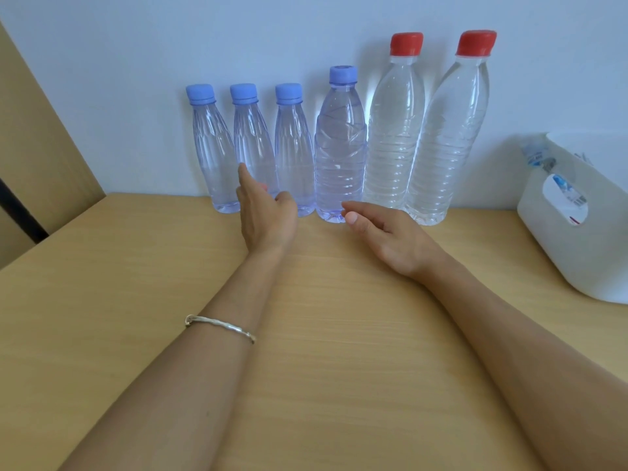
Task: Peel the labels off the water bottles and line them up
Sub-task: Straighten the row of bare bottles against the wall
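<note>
Bare bottles just beyond loose, empty fingers of left hand and right hand.

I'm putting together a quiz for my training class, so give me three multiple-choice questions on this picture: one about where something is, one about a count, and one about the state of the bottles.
1. On which side of the bottles does the bin stand?
A. left
B. right
C. in front

2. How many bottles have red caps?
A. one
B. four
C. two

3. What is the label state of the bottles?
A. all bare
B. all labelled
C. only the red-capped ones labelled

Answers:
1. B, the bin sits past the rightmost bottle.
2. C, only the two tallest bottles wear red caps; the other four caps are blue.
3. A, every bottle shows clear plastic all the way down.
</note>
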